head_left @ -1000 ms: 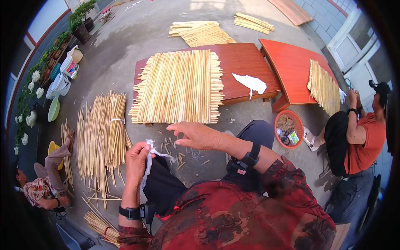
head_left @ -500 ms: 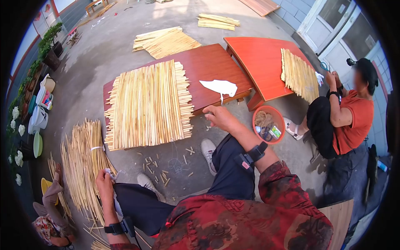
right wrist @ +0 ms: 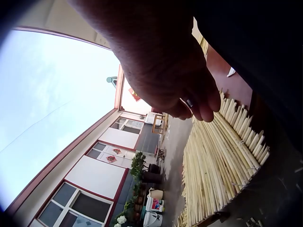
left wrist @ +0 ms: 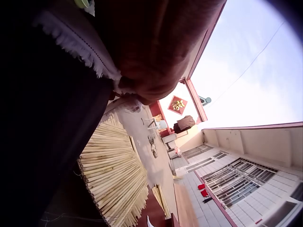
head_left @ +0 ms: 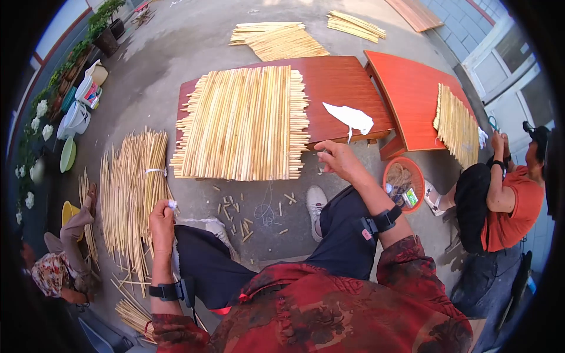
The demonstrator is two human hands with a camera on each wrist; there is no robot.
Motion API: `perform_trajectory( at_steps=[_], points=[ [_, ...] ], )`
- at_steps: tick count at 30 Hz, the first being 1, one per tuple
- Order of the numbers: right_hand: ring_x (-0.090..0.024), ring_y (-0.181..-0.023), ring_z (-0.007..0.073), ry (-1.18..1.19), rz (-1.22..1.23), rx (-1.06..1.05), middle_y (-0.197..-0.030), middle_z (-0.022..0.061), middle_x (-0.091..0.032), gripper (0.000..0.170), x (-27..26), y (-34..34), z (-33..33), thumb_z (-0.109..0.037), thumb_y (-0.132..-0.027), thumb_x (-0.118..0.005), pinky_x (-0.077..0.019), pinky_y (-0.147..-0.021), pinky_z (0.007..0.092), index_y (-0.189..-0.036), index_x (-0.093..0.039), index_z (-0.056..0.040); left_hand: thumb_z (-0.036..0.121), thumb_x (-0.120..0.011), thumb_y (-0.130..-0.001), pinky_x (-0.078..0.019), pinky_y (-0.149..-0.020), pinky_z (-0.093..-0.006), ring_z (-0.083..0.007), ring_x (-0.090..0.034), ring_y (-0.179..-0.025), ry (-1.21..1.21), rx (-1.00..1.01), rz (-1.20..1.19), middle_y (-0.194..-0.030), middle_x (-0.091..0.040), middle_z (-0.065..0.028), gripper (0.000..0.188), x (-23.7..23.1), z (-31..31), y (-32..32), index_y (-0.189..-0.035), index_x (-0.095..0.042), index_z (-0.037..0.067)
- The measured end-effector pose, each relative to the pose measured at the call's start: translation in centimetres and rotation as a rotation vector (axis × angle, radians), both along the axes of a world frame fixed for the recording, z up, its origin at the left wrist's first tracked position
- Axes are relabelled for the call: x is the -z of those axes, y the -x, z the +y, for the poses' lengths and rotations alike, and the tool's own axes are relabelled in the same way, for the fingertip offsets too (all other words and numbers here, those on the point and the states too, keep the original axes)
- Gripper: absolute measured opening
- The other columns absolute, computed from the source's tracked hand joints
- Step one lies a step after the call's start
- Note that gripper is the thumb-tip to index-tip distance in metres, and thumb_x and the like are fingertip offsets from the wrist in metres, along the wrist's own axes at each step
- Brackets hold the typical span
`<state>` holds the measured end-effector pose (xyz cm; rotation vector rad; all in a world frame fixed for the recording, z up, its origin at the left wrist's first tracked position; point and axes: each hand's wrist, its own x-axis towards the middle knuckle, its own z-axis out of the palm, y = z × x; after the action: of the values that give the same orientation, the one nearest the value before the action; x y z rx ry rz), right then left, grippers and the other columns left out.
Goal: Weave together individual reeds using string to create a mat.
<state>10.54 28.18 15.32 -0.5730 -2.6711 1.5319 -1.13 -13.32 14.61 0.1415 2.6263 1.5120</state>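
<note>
Right hand (head_left: pixel 339 160) has swung out to the right since a second ago: was in front of the stalk mat (head_left: pixel 238 123) near the left hand (head_left: pixel 162 228), now sits above the right knee, below the white cloth piece (head_left: pixel 353 117). Left hand dropped lower and further left over the same second, taking its white cloth strip (left wrist: pixel 83 47) along. Mat hasn't moved on the desk (head_left: pixel 329 76).

Left hand: pinching the strip. A scrap sticks up past the thumb, frayed length runs along the left thigh. Loose stalk bundle (head_left: pixel 132 194) stands just beyond, white tie around it.

Right hand: fingers partly bent, narrow gap. Small shiny bit (right wrist: pixel 189 101) at the fingers; can't tell if it's worn or held. Mat's right edge is near.

Mat: lies flat on the dark-red desk, stalks side by side, ends uneven, near edge overhanging. Short stalk offcuts (head_left: pixel 246 237) and a thread tangle (head_left: pixel 265 215) on the floor in front.

Right side: orange basket (head_left: pixel 418 182) on the floor, twine inside. Orange-red desk (head_left: pixel 406 88) carries a second mat (head_left: pixel 456 126), part over its edge. Person in orange top (head_left: pixel 512 206) sits beside it.
</note>
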Motion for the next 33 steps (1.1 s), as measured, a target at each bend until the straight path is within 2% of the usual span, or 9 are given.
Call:
perform_trajectory(
  at_steps=[2,6,12,16,18,23,28,30,33],
  points=[
    [-0.055,-0.05,0.0114,0.007,0.007,0.008,-0.072,0.0086,-0.059,0.022,0.3,0.2,0.1,-0.006,-0.081,-0.05,-0.045,-0.047,0.0243,-0.101,-0.055,0.0019,0.002,-0.044,-0.079,-0.0365,-0.047,-0.0223,-0.0066,-0.044,-0.052,0.039,0.008,-0.029,-0.059,-0.048,0.0006,0.014,-0.1,-0.1,-0.2,-0.082,-0.058,0.001],
    [-0.054,-0.049,0.0105,0.041,0.009,0.0,-0.074,0.0082,-0.059,0.021,0.3,0.6,-0.4,-0.006,-0.082,-0.05,-0.0448,-0.046,0.0236,-0.101,-0.055,0.0012,0.003,-0.044,-0.081,-0.0413,-0.059,-0.0211,-0.0079,-0.05,-0.061,-0.178,0.063,-0.006,-0.067,-0.053,-0.0005,0.014,-0.3,0.2,-0.5,-0.086,-0.057,0.0],
    [-0.053,-0.049,0.0101,0.003,0.016,-0.005,-0.073,0.0078,-0.059,0.02,0.2,1.0,-1.4,-0.007,-0.083,-0.05,-0.0457,-0.046,0.0244,-0.101,-0.055,0.0013,0.021,-0.047,-0.089,-0.0397,-0.056,-0.0199,-0.0059,-0.047,-0.058,-0.3,0.011,-0.15,-0.066,-0.051,0.0016,0.021,-0.9,-0.3,-1.0,-0.082,-0.056,0.004],
    [-0.053,-0.048,0.0107,-0.023,0.026,-0.017,-0.072,0.008,-0.058,0.019,0.5,1.2,-1.6,-0.007,-0.082,-0.051,-0.0454,-0.046,0.0241,-0.099,-0.055,0.0019,0.022,-0.047,-0.09,-0.0351,-0.046,-0.0208,-0.0055,-0.041,-0.051,-0.09,0.021,-0.097,-0.06,-0.046,0.0032,0.023,-0.3,-0.5,-0.9,-0.075,-0.053,0.005],
    [-0.053,-0.048,0.0109,-0.043,0.032,-0.033,-0.072,0.0082,-0.058,0.019,0.6,1.2,-1.6,-0.007,-0.082,-0.05,-0.0452,-0.046,0.0242,-0.099,-0.055,0.0022,0.02,-0.047,-0.09,-0.0337,-0.046,-0.0222,-0.0051,-0.039,-0.051,0.09,0.105,0.116,-0.059,-0.042,0.0032,0.022,0.5,-0.9,-0.6,-0.075,-0.052,0.004],
    [-0.052,-0.051,0.008,-0.093,0.004,-0.076,-0.071,0.0038,-0.056,0.022,0.9,1.3,-1.4,-0.005,-0.083,-0.047,-0.0431,-0.045,0.0216,-0.103,-0.054,0.0005,0.016,-0.047,-0.089,-0.0336,-0.048,-0.0237,-0.006,-0.038,-0.054,0.102,0.115,0.143,-0.059,-0.04,0.0021,0.02,0.6,-0.8,-0.5,-0.075,-0.05,0.002],
    [-0.055,-0.048,0.0131,-0.094,0.058,-0.067,-0.072,0.0099,-0.058,0.019,0.8,1.1,-1.3,-0.004,-0.081,-0.049,-0.0451,-0.047,0.0257,-0.098,-0.055,0.0032,0.016,-0.048,-0.088,-0.0348,-0.051,-0.0249,-0.0074,-0.038,-0.057,0.158,0.109,0.166,-0.06,-0.041,0.0003,0.02,-0.7,0.0,-1.2,-0.076,-0.049,0.0],
    [-0.055,-0.049,0.0132,-0.093,0.057,-0.07,-0.072,0.0101,-0.058,0.019,0.8,1.0,-1.2,-0.004,-0.081,-0.05,-0.0452,-0.048,0.0258,-0.098,-0.055,0.0033,0.014,-0.049,-0.086,-0.0379,-0.054,-0.0326,-0.0186,-0.043,-0.054,0.144,0.087,0.177,-0.058,-0.046,-0.0134,0.019,-1.0,0.3,-1.3,-0.077,-0.049,-0.002],
    [-0.055,-0.049,0.0134,-0.105,0.061,-0.077,-0.072,0.0105,-0.058,0.02,0.8,1.0,-1.2,-0.004,-0.08,-0.05,-0.0453,-0.048,0.026,-0.098,-0.054,0.0033,0.014,-0.049,-0.086,-0.0378,-0.053,-0.0326,-0.0181,-0.042,-0.053,0.13,0.085,0.211,-0.058,-0.045,-0.0127,0.019,-0.7,0.3,-1.3,-0.076,-0.049,-0.002]
  ],
)
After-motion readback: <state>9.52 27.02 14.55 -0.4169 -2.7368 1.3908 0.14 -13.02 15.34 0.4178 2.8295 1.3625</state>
